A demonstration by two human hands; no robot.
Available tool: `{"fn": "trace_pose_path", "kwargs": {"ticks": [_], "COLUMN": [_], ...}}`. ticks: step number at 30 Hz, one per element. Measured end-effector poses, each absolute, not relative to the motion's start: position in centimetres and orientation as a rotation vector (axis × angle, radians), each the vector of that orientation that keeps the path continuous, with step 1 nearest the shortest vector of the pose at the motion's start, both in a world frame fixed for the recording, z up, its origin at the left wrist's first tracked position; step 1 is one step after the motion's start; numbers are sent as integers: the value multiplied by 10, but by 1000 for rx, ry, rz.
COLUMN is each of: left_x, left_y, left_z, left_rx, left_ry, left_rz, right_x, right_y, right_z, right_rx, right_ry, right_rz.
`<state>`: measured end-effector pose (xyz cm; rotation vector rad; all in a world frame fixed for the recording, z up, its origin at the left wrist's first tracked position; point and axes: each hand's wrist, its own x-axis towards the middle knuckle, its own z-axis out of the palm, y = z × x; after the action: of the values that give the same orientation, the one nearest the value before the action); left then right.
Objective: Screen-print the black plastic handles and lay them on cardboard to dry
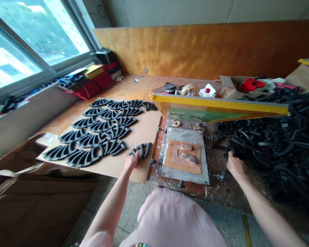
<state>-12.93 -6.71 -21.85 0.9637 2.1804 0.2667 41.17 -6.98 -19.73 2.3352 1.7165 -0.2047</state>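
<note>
My left hand (131,160) is shut on a black curved piece (143,150), resting near the edge of a cardboard sheet (141,137). Rows of similar arched, slotted black pieces (98,130) lie on that sheet, close together. My right hand (236,165) reaches the near edge of a large heap of black pieces (273,144), its fingers hidden among them. Between my hands is a metal plate (184,156) with a brown board on it. A yellow-framed printing screen (216,108) hangs tilted above the plate.
A wooden bench (134,85) runs under a window, with ink tins, a white bottle and an open carton with red items at the back. Folded fabric lies on the sill side. A large brown carton stands on the floor at lower left.
</note>
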Motion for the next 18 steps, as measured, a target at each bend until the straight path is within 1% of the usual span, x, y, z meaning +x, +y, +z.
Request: {"fn": "trace_pose_path", "kwargs": {"ticks": [3,4,6,8,10,12,15,17,18], "left_x": [-126,-126,-126,-119,-103,-78,-31,-6,2], "left_y": [-56,-52,-42,-29,-14,-1,8,5,1], "left_z": [-214,-209,-194,-171,-141,-104,-48,-19,-10], "left_rx": [988,994,1025,1127,1248,1327,1320,1263,1238], "left_ry": [2173,2178,2180,2108,1969,1783,1356,1115,1054], "left_rz": [153,113,79,229,454,692,1133,1324,1363], "right_x": [386,373,344,311,281,259,247,248,250], "right_y": [-66,-64,-61,-59,-59,-60,-63,-67,-69], "right_z": [-179,-171,-161,-158,-164,-174,-189,-193,-194], "right_rx": [2484,2535,2526,2343,2163,2064,1911,1814,1778], "right_ry": [1954,2100,2460,2794,2971,2998,2960,2953,2956], "right_rz": [-285,-370,-643,-925,-1019,-910,-549,-335,-270]}}
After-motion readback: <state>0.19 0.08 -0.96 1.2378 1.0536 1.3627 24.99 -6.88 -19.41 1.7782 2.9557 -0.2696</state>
